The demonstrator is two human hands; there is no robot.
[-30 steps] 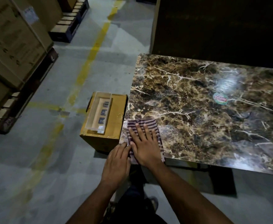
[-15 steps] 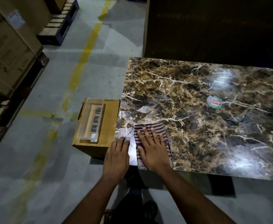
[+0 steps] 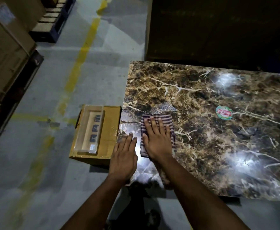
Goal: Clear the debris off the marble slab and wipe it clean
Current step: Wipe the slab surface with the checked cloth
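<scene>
Step in hand: wiping stage, judged from cloth flat under a pressing palm at the near left corner of the marble slab; no loose debris discernible on the visible surface, though dim light and glare leave small grit undeterminable.
Right hand: palm down on the striped cloth, fingers straight and slightly spread, pressing rather than gripping; fingertips short of the cloth's far edge, stripes showing beyond and to the right of them.
Left hand: flat on bare marble just left of the cloth, fingers straight and close together, holding nothing; thumb side near the right hand, apparently apart from it.
Striped cloth: folded flat, directly beneath right fingers and palm, near edge hidden under the wrist.
Slab surface: brown veined marble, glossy patch between the two hands; round green-and-red sticker well beyond the right fingertips, to the right and farther out.
Beside slab: cardboard box on the floor just left of the left fingers, clear plastic pack lying on top.
Next move, as judged: cloth to travel outward past the fingertips and rightward over the unwiped span; steady downward pressure needed; sticker likely to snag the cloth.
Risk: left hand leaving prints on wiped marble.
</scene>
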